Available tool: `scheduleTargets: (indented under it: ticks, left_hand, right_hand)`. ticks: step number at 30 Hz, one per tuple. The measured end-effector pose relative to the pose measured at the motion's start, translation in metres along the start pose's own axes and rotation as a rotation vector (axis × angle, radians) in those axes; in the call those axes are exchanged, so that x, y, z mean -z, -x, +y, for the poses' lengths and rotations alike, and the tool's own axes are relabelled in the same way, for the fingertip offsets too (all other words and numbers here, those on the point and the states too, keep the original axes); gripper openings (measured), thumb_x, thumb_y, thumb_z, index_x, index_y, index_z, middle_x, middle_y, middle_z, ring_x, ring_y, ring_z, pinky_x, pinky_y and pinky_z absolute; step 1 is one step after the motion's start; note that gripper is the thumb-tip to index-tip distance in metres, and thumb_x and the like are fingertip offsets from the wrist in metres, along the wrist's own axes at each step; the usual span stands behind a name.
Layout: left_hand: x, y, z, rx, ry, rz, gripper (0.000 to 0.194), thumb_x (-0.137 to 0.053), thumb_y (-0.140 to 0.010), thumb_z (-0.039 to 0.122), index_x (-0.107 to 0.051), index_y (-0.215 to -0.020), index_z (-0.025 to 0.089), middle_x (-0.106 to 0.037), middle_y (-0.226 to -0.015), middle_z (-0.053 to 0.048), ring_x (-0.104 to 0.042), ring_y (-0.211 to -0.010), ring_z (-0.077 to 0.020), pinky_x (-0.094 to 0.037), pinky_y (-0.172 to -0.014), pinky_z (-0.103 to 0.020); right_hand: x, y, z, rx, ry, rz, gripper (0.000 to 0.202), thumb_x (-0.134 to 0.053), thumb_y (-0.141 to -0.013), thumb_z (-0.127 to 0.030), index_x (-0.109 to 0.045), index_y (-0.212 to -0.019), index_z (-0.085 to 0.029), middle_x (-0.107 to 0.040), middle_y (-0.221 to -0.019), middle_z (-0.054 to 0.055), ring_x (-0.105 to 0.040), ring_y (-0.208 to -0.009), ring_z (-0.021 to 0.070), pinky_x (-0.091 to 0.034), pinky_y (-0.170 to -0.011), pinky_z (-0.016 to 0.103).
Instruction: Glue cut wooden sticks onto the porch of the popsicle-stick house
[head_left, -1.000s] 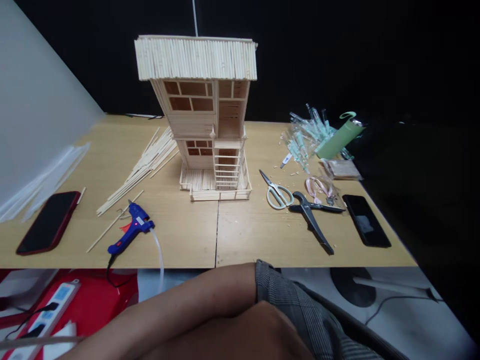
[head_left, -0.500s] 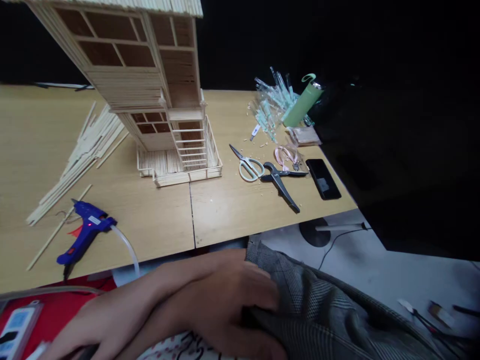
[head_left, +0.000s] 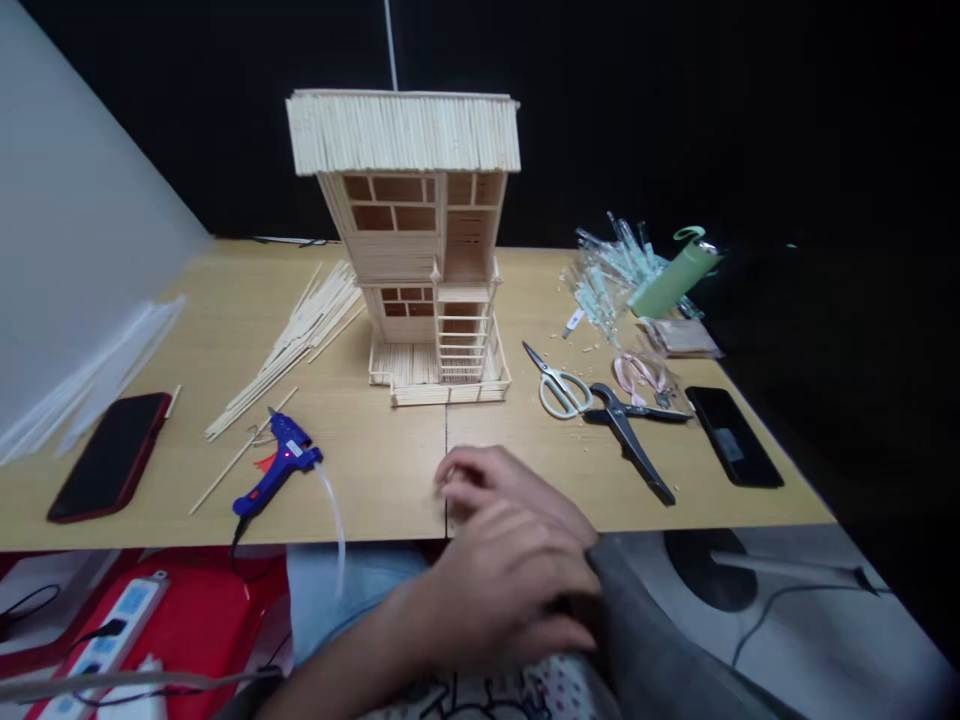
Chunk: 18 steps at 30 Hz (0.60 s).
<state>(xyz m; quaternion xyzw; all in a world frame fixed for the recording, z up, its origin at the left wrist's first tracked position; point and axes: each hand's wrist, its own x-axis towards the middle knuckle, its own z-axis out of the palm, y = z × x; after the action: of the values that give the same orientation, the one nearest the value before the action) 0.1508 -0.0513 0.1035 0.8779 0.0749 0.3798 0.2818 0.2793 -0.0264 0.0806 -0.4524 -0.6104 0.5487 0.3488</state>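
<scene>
My left hand (head_left: 510, 580) is closed around the grey sleeve (head_left: 645, 600) of my right arm, near the cuff. Just past it, my right hand (head_left: 487, 480) hangs over the table's front edge, blurred, its fingers loosely curled and apart with nothing visible in them. Behind the hands stands a two-storey model house (head_left: 397, 250) built of thin wooden sticks, with a slatted roof, a ladder and a railed porch. To the left lies a blue hot glue gun (head_left: 281, 460) with a glue stick (head_left: 334, 510) sticking out of its back.
Loose wooden sticks (head_left: 292, 340) and a red-edged phone (head_left: 112, 455) lie left. On the right are scissors (head_left: 559, 385), dark cutters (head_left: 630, 440), a black phone (head_left: 733, 436), a green bottle (head_left: 675, 278) and clear-wrapped pieces (head_left: 600, 290). A power strip (head_left: 112, 620) rests on a red stool (head_left: 210, 610).
My view has shifted, showing more of the table and the whole roof. My right hand has come up from the lower left to the table edge; my left hand stays on the sleeve.
</scene>
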Motion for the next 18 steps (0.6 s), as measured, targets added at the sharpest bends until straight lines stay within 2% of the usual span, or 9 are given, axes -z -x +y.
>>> scheduleTargets:
  ticks: [2, 4, 6, 8, 11, 14, 18]
  left_hand:
    - [0.015, 0.006, -0.023, 0.129, -0.059, 0.135, 0.021, -0.065, -0.095, 0.029, -0.058, -0.114, 0.023, -0.073, -0.103, -0.005, -0.067, -0.102, -0.0197, -0.051, -0.095, -0.038]
    - [0.033, 0.02, -0.054, 0.405, -0.209, 0.273, 0.014, -0.06, -0.096, 0.025, -0.059, -0.11, 0.022, -0.07, -0.105, -0.007, -0.067, -0.101, -0.0205, -0.052, -0.092, -0.038]
    - [0.048, 0.039, -0.086, 0.686, -0.341, 0.344, 0.026, -0.061, -0.095, 0.031, -0.057, -0.117, 0.02, -0.067, -0.111, -0.011, -0.066, -0.099, -0.0232, -0.054, -0.09, -0.041]
    - [0.06, 0.059, -0.112, 0.833, -0.403, 0.384, 0.037, -0.062, -0.093, 0.038, -0.053, -0.123, 0.017, -0.063, -0.116, -0.014, -0.066, -0.103, -0.0263, -0.054, -0.093, -0.045]
    - [0.069, 0.078, -0.132, 0.879, -0.456, 0.369, 0.039, -0.061, -0.089, 0.042, -0.053, -0.118, 0.016, -0.063, -0.119, -0.017, -0.063, -0.113, -0.0319, -0.05, -0.102, -0.053]
    - [0.074, 0.082, -0.132, 0.885, -0.441, 0.339, 0.03, -0.06, -0.089, 0.04, -0.053, -0.111, 0.02, -0.063, -0.13, -0.017, -0.061, -0.119, -0.0322, -0.046, -0.107, -0.054]
    - [0.078, 0.078, -0.128, 0.892, -0.388, 0.27, 0.02, -0.058, -0.091, 0.034, -0.053, -0.106, 0.022, -0.063, -0.137, -0.015, -0.06, -0.123, -0.0308, -0.045, -0.108, -0.054]
  right_hand:
    - [0.036, -0.009, 0.018, 0.04, 0.177, 0.251, 0.014, -0.066, -0.091, -0.034, -0.07, -0.09, -0.022, -0.065, -0.071, -0.004, -0.059, -0.066, 0.0143, -0.046, -0.062, 0.026]
    - [0.059, -0.017, 0.035, 0.037, 0.248, 0.413, 0.015, -0.064, -0.091, -0.034, -0.069, -0.094, -0.021, -0.062, -0.07, -0.003, -0.056, -0.064, 0.0151, -0.045, -0.064, 0.028]
    - [0.071, -0.025, 0.049, 0.027, 0.259, 0.513, 0.021, -0.063, -0.09, -0.037, -0.066, -0.103, -0.02, -0.063, -0.074, -0.001, -0.057, -0.066, 0.0165, -0.048, -0.066, 0.029]
    - [0.076, -0.032, 0.057, 0.024, 0.252, 0.584, 0.027, -0.063, -0.089, -0.041, -0.063, -0.106, -0.02, -0.066, -0.085, 0.002, -0.062, -0.074, 0.0185, -0.051, -0.07, 0.032]
    - [0.078, -0.04, 0.064, 0.019, 0.258, 0.677, 0.025, -0.063, -0.087, -0.044, -0.058, -0.096, -0.022, -0.067, -0.093, 0.006, -0.064, -0.08, 0.0206, -0.054, -0.075, 0.036]
    - [0.078, -0.046, 0.068, 0.014, 0.282, 0.758, 0.025, -0.065, -0.086, -0.044, -0.052, -0.092, -0.023, -0.064, -0.092, 0.006, -0.063, -0.078, 0.0218, -0.055, -0.076, 0.04]
    - [0.074, -0.05, 0.076, 0.032, 0.269, 0.766, 0.036, -0.067, -0.083, -0.041, -0.052, -0.11, -0.022, -0.065, -0.103, 0.01, -0.066, -0.093, 0.0256, -0.057, -0.087, 0.046]
